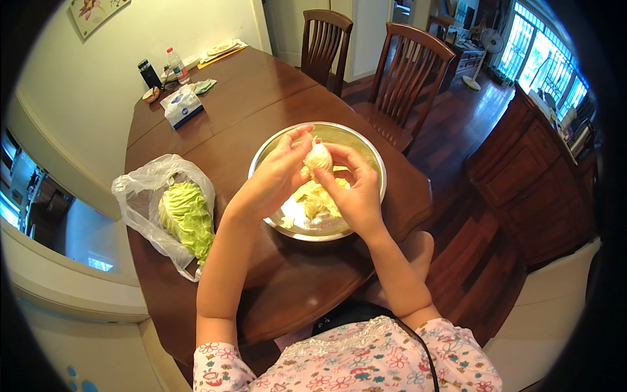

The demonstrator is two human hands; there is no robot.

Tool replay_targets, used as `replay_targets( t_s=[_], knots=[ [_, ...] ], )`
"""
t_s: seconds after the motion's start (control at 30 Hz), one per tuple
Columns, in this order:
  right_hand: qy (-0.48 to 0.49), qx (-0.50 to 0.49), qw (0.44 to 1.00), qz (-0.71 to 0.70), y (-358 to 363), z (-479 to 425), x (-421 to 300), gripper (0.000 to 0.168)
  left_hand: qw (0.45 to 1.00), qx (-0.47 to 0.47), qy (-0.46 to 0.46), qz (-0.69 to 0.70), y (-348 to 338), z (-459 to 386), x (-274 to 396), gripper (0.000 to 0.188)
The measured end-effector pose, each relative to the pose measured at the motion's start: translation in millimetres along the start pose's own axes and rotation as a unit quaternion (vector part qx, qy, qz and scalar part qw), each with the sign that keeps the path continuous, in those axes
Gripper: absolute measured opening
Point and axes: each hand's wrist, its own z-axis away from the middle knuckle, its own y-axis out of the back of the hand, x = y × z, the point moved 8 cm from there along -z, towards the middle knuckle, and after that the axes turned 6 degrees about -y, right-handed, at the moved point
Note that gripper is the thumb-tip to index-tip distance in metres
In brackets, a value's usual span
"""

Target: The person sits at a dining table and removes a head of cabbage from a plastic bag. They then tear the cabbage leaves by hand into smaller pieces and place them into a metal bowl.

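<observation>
A small pale, rounded vegetable piece [319, 158], which looks like a cabbage heart, is held up between my hands above a stainless steel bowl [380, 161]. The thumb and fingers of my right hand [356, 193] grip its right side. My left hand [279, 171] is against its left side, with the fingertips raised near its top. Torn yellow-green cabbage leaves [316, 201] lie in the bowl below, partly covered by my hands. Left of the bowl, a leafy green cabbage [186, 213] rests in an open clear plastic bag [139, 203].
The wooden table [289, 289] also bears a tissue pack [181, 105], a green cloth [204, 86], a plastic bottle [178, 66] and a black flask [149, 74]. Two wooden chairs [409, 73] stand along the far right side. A wooden cabinet [534, 181] is farther right.
</observation>
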Motion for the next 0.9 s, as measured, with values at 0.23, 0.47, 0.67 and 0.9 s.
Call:
replay_targets(
  t_s=[0.23, 0.47, 0.67, 0.9],
  knots=[
    [0.073, 0.006, 0.994, 0.087, 11.0, 4.7, -22.1, 0.046, 0.997, -0.035, -0.047, -0.049, -3.7, -2.3, 2.6, 0.046],
    [-0.001, -0.049, 0.996, -0.074, 22.6, 1.1, -5.5, 0.046, 0.994, -0.029, -0.040, -0.095, -0.3, -2.4, 2.5, 0.048],
    [0.073, 0.043, 0.995, 0.047, 36.4, 2.6, -10.8, 0.041, 0.992, 0.003, -0.026, -0.120, 5.1, -4.1, -5.6, 0.049],
    [0.209, 0.108, 0.948, 0.216, 26.8, 16.5, -33.4, 0.045, 0.990, 0.050, -0.044, -0.122, -2.5, -4.7, -15.9, 0.048]
  ],
)
